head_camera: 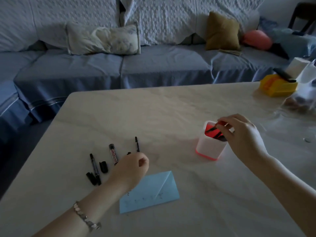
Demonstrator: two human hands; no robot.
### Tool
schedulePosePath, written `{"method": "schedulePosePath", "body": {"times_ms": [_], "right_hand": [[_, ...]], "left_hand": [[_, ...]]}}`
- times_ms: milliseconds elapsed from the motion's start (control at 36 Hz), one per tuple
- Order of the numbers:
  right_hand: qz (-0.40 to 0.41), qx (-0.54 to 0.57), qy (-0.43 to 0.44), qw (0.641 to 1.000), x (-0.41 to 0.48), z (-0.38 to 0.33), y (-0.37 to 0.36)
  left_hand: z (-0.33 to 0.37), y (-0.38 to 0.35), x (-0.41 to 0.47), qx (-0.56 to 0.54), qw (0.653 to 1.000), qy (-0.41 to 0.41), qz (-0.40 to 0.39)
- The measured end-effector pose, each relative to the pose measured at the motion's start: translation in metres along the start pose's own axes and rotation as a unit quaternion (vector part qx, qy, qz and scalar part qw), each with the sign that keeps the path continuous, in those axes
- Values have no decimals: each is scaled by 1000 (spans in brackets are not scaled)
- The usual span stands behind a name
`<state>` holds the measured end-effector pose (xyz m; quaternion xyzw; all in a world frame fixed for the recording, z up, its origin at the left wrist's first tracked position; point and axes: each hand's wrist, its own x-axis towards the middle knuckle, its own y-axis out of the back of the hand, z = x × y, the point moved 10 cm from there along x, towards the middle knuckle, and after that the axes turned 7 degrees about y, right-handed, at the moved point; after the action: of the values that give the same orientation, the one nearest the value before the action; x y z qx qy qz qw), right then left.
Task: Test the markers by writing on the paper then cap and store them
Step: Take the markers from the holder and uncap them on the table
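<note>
A blue folded paper (153, 190) with faint scribbles lies on the pale table (171, 108). To its left lie a slim black marker (95, 168), two loose black caps (103, 166) (91, 179) and a whiteboard marker (113, 155). My left hand (130, 170) is curled over the lower end of a thin black marker (137, 144); whether it grips that marker is hidden. My right hand (241, 135) pinches a red-topped marker (220, 124) at the mouth of a white holder (207, 147) with a red inside, where other markers stand.
A yellow box (278, 88) with a black marker (284, 75) on top sits at the table's far right, beside a clear plastic bag (302, 98). A blue-covered sofa (119, 65) with cushions runs behind the table.
</note>
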<state>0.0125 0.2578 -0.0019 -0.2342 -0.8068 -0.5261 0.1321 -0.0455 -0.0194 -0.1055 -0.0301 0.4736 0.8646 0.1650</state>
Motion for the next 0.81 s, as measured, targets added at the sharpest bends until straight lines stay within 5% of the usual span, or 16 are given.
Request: {"method": "schedulePosePath", "body": {"times_ms": [139, 222, 306, 444, 556, 639, 722, 806], "right_hand": [[52, 102, 179, 977, -34, -89, -2], [-5, 171, 237, 957, -57, -122, -37], [-53, 219, 260, 939, -78, -144, -69], [-76, 302, 241, 919, -88, -159, -99], [-94, 419, 42, 902, -71, -133, -115], [-158, 513, -121, 835, -70, -123, -136], [-205, 543, -152, 800, -73, -135, -148], [-195, 508, -172, 821, -79, -138, -152]], "left_hand": [[26, 4, -9, -136, 990, -22, -29], [28, -7, -12, -330, 934, 42, -131], [22, -16, -17, -404, 892, 83, -183], [-5, -12, -24, -460, 863, 141, -152], [-13, 8, -19, -396, 909, 91, -91], [3, 12, -29, -190, 977, -20, -96], [14, 9, -41, -39, 993, -83, -69], [19, 12, -46, -2, 994, -109, -27]]}}
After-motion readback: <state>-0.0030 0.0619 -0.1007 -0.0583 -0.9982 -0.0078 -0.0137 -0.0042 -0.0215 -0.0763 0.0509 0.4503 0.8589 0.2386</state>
